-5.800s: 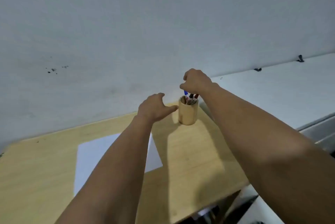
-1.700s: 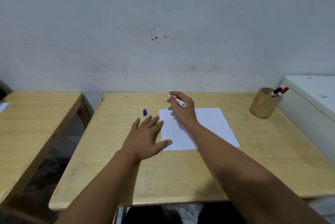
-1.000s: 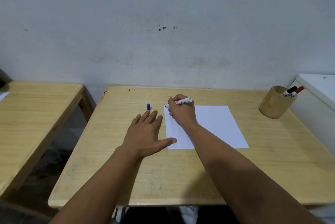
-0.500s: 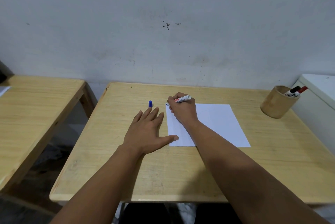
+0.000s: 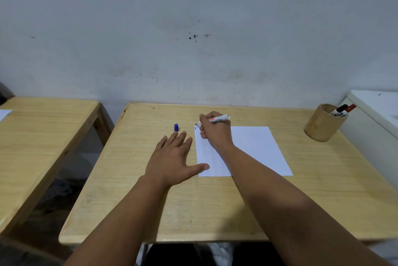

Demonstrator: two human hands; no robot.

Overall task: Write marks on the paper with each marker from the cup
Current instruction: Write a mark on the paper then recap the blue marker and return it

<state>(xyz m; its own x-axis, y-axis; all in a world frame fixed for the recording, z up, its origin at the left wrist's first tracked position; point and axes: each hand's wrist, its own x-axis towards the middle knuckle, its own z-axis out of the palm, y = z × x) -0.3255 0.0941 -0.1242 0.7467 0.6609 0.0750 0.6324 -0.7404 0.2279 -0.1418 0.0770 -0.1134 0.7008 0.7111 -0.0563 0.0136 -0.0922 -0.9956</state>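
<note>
A white sheet of paper [image 5: 254, 147] lies on the wooden table [image 5: 215, 205]. My right hand [image 5: 215, 133] grips an uncapped white marker [image 5: 217, 119], its tip at the paper's far left corner, beside a short blue mark [image 5: 195, 128]. My left hand [image 5: 172, 156] lies flat on the table with fingers spread, its thumb on the paper's near left corner. The blue cap [image 5: 176, 127] stands on the table just beyond my left fingertips. A wooden cup [image 5: 322, 124] at the far right holds a black marker [image 5: 339, 109] and a red marker [image 5: 349, 108].
A second wooden table [image 5: 36, 136] stands to the left across a gap, with a paper corner [image 5: 3, 113] at its far edge. A white cabinet [image 5: 374, 115] adjoins the table on the right. A grey wall runs behind.
Five seconds ago my right hand was at the cup; now it holds the marker at the paper. In the last second the tip reached the paper's corner and a blue mark appeared.
</note>
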